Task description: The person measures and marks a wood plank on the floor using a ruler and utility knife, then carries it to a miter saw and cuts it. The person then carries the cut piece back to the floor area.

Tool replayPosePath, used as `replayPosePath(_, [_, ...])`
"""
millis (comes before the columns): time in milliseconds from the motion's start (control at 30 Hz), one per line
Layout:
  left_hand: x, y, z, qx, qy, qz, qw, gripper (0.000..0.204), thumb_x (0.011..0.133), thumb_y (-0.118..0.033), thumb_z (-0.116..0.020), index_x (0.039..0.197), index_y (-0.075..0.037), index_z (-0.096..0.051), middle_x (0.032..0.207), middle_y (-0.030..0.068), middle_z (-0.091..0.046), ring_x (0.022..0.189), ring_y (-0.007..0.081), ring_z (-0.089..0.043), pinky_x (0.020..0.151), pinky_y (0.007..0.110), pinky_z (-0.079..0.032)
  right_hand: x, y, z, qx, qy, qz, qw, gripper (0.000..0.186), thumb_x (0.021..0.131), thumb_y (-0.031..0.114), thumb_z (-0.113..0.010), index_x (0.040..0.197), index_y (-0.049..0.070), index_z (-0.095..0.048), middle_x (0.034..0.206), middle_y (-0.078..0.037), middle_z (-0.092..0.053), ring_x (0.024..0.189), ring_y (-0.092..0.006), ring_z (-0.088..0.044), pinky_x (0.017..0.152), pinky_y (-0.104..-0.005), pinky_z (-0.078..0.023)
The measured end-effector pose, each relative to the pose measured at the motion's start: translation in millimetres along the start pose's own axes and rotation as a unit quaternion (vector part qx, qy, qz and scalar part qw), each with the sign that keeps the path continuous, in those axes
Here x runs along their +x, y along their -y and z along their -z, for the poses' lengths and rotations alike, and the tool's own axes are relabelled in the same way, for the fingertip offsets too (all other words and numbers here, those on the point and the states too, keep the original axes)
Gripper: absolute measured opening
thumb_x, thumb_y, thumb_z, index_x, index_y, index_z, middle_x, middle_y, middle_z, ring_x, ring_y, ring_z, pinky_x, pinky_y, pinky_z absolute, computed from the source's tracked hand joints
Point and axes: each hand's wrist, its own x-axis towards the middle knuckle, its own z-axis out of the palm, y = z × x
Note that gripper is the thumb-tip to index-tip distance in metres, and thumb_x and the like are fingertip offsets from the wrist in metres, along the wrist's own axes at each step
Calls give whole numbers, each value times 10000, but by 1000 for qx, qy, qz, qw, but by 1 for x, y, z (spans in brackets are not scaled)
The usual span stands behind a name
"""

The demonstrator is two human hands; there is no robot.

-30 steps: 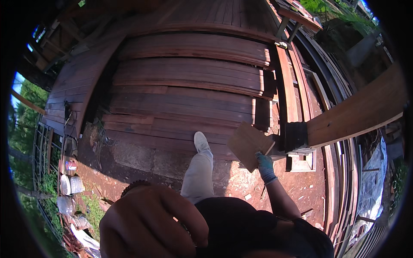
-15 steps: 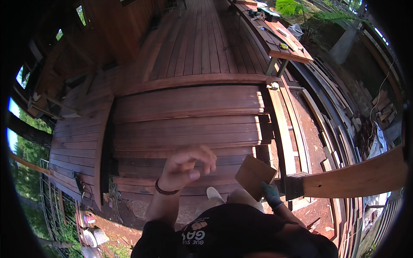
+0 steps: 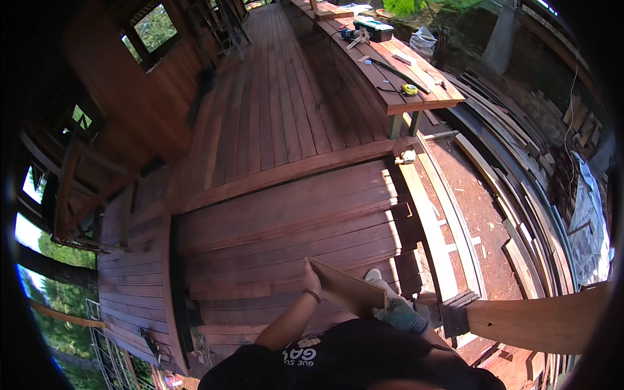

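Observation:
A short brown wooden board (image 3: 346, 286) is held in front of my body, tilted, with one long edge up. My left hand (image 3: 312, 281), bare with a dark bracelet at the wrist, grips its left end. At the right end is my right hand (image 3: 402, 317) in a grey-green glove, closed on the board, its fingers partly hidden behind it. Beyond the board are reddish wooden steps (image 3: 286, 229), with one of my shoes (image 3: 373, 275) on them.
A deck (image 3: 279, 110) lies above the steps. On the right stands a bench (image 3: 426, 101) with a yellow tape measure (image 3: 409, 90), a power tool (image 3: 357, 37) and a toolbox (image 3: 374, 29). A curved beam (image 3: 539, 322) juts in at right, near stacked planks (image 3: 520, 195).
My left hand has come down onto the board and closed on its end. The board has turned and shifted left between both hands. The view has swung up and ahead.

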Motion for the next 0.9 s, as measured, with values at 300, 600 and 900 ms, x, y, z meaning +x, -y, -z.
replayPosePath(300, [24,-133,-116,-41,-88,-78,992,764,967,-796,-339,602,-138,-475,531,33,-443,498,180,-450,498,309,-388,53,96,140,394,11,98,914,583,1058,470,-500,973,-62,-724,899,-158,-751,832,-206,-707,759,-331,-556])
replayPosePath(600, [14,-224,-118,-24,-111,-167,980,785,992,-772,-261,576,-133,-447,498,39,-450,410,164,-436,413,275,-372,147,167,144,140,144,245,948,227,934,162,-718,1079,-10,-686,898,-123,-710,767,-198,-712,677,-293,-563])
replayPosePath(900, [65,-269,-62,-177,-143,-152,962,768,974,-794,-290,580,-149,-430,488,36,-435,400,176,-450,405,271,-380,255,245,109,117,236,169,950,297,1053,205,-506,1216,9,-658,786,-87,-702,690,-169,-683,637,-306,-534])
